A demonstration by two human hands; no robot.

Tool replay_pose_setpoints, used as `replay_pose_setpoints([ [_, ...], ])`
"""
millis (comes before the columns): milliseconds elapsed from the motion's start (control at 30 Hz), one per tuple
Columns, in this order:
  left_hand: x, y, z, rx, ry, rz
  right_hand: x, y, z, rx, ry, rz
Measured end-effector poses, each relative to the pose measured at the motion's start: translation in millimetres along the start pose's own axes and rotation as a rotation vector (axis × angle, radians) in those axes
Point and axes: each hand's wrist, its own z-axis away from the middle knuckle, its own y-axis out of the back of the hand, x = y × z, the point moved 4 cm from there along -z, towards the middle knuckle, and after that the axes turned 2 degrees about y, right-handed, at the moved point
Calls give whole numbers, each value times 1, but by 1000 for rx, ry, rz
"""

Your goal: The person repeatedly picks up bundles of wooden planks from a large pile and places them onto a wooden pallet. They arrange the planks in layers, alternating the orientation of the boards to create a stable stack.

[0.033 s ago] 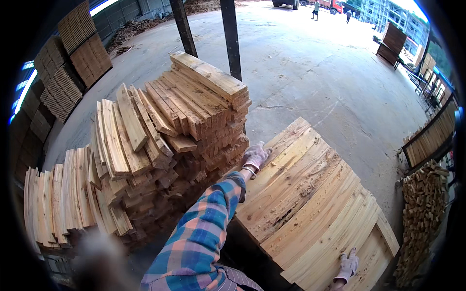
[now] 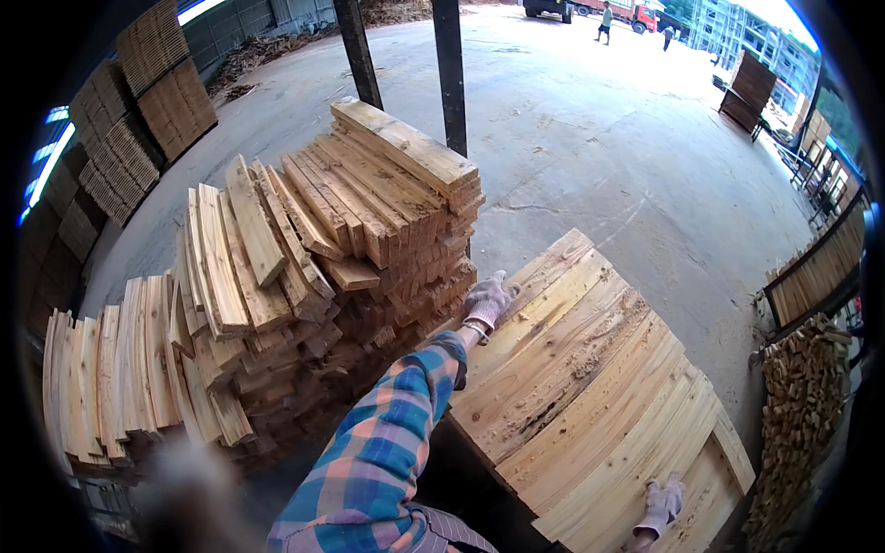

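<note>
A layer of wide, pale wooden boards [image 2: 590,405] lies side by side before me, with sawdust and wood crumbs scattered over it. My left hand [image 2: 490,300], in a light knitted glove, rests at the boards' far left edge, fingers partly stretched out. Lower right, my gloved right hand [image 2: 660,505] lies on the boards near their near end, fingers spread. Neither hand visibly holds anything. A short strip of wood [image 2: 734,449] sits along the right edge. Beneath my left forearm the boards' underside is hidden.
A tall stack of rough planks [image 2: 369,198] stands close on the left, with more planks [image 2: 115,369] beside it. Dark metal posts [image 2: 450,83] rise behind. A pile of short wood pieces [image 2: 797,419] stands at the right. People [image 2: 605,23] and a red truck [image 2: 643,18] are far off.
The whole view has shifted slightly. Both hands stay at nearly the same places on the boards.
</note>
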Motion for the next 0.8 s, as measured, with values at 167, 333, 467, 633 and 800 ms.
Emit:
replay_pose_setpoints([
  [167, 22, 47, 41, 58, -139, 517, -237, 62, -61, 61, 547, -460],
  [333, -37, 75, 86, -143, -135, 1045, -539, 106, -76, 26, 903, -384],
  [467, -69, 97, 110, -331, -137, 1052, -667, 92, -102, -73, 1046, -149],
  [633, -99, 111, 116, -369, -114, 1114, -689, 85, -100, -226, 1023, -62],
  [800, -82, 127, 120, -312, -94, 1349, -616, 143, -66, -669, 849, -342],
])
